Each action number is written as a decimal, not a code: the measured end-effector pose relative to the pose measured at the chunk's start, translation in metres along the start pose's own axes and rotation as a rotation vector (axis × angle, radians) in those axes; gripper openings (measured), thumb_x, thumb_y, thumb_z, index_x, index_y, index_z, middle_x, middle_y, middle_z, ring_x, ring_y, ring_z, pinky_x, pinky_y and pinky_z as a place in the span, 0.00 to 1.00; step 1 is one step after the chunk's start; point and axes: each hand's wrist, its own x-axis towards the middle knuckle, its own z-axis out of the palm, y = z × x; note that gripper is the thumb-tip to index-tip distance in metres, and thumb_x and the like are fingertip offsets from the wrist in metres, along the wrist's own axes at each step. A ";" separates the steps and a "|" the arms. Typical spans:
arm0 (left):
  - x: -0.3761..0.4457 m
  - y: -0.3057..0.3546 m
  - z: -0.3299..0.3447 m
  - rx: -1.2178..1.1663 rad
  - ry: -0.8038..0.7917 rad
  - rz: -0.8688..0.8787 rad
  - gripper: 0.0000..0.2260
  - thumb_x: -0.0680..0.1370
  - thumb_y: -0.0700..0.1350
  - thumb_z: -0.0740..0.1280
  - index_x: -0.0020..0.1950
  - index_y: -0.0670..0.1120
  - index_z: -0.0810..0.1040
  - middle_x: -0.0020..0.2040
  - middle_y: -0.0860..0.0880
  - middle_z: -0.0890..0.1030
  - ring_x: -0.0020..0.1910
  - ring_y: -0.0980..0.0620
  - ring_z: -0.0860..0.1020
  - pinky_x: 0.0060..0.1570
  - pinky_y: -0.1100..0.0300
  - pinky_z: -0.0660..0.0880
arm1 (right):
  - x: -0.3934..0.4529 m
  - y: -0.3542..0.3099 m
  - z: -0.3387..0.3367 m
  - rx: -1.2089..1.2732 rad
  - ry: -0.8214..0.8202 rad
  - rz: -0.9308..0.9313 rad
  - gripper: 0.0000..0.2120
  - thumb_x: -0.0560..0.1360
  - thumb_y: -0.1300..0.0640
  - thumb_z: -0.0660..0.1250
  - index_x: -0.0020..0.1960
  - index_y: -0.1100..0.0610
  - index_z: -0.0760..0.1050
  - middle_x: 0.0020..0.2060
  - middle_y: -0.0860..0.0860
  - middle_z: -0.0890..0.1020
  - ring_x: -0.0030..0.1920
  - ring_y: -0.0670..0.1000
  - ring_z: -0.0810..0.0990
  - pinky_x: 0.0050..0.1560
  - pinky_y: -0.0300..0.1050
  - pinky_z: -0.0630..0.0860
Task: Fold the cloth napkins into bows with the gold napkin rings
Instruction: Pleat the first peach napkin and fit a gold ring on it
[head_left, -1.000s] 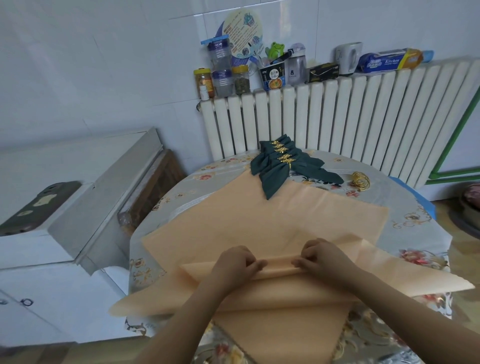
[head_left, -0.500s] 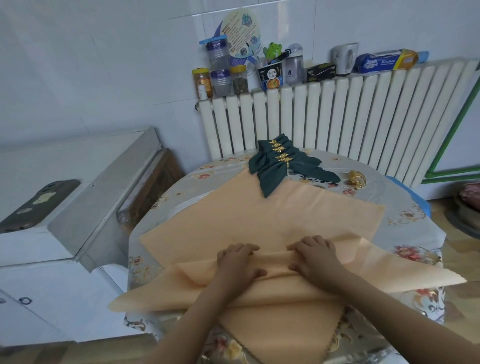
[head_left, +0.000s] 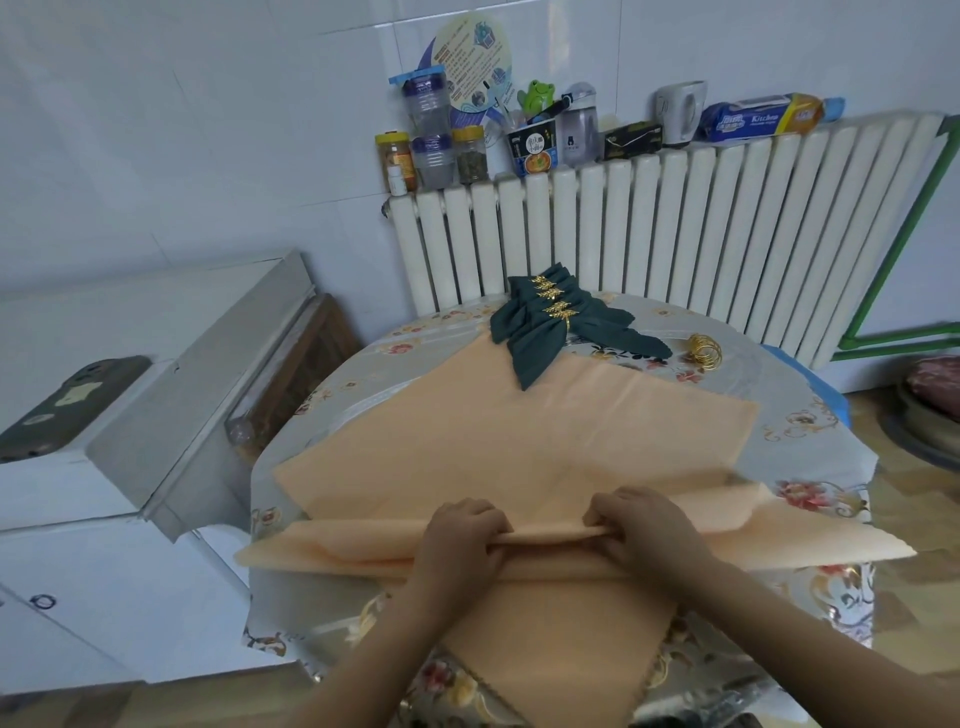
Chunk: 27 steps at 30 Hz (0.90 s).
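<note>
- The left hand and right hand sit side by side near the table's front edge, fingers curled, each pinching a raised pleat of the peach napkin.
- The fingertips are tucked under the fold, so how deep the pinch goes cannot be told.
- Between the two hands the pleat runs as a short ridge; outward of each hand it flattens into long flaps, the right one reaching past the table's edge.
- Toward the person from the grip, the napkin's corner hangs over the table edge, its tip cut off by the frame's bottom.
- Beyond the grip the cloth lies flat; at its far corner rest the finished green bows, stacked so closely that their count is unclear, each cinched with a gold leaf ring.
- Far right of the grip, spare gold rings lie in a heap, overlapping and hard to count.
- Both forearms leave the frame at the bottom.
</note>
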 end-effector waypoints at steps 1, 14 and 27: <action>-0.004 -0.001 0.000 -0.025 -0.035 0.006 0.04 0.64 0.44 0.67 0.37 0.49 0.79 0.38 0.52 0.81 0.38 0.48 0.79 0.38 0.60 0.71 | -0.004 0.002 0.001 0.001 -0.045 -0.005 0.12 0.73 0.49 0.66 0.54 0.52 0.77 0.51 0.48 0.81 0.54 0.50 0.76 0.52 0.42 0.67; -0.011 0.023 0.016 0.190 -0.417 -0.104 0.39 0.66 0.63 0.29 0.77 0.55 0.43 0.78 0.52 0.45 0.76 0.55 0.43 0.72 0.55 0.38 | -0.024 -0.028 0.026 -0.020 0.016 0.155 0.16 0.65 0.45 0.57 0.46 0.51 0.76 0.49 0.51 0.83 0.46 0.52 0.83 0.46 0.43 0.77; -0.024 -0.032 -0.009 0.185 -0.364 -0.195 0.38 0.66 0.71 0.37 0.73 0.60 0.61 0.68 0.51 0.63 0.68 0.50 0.60 0.67 0.56 0.53 | -0.031 -0.033 0.034 -0.210 -0.286 0.225 0.31 0.80 0.43 0.38 0.61 0.49 0.78 0.56 0.51 0.82 0.55 0.52 0.82 0.58 0.47 0.65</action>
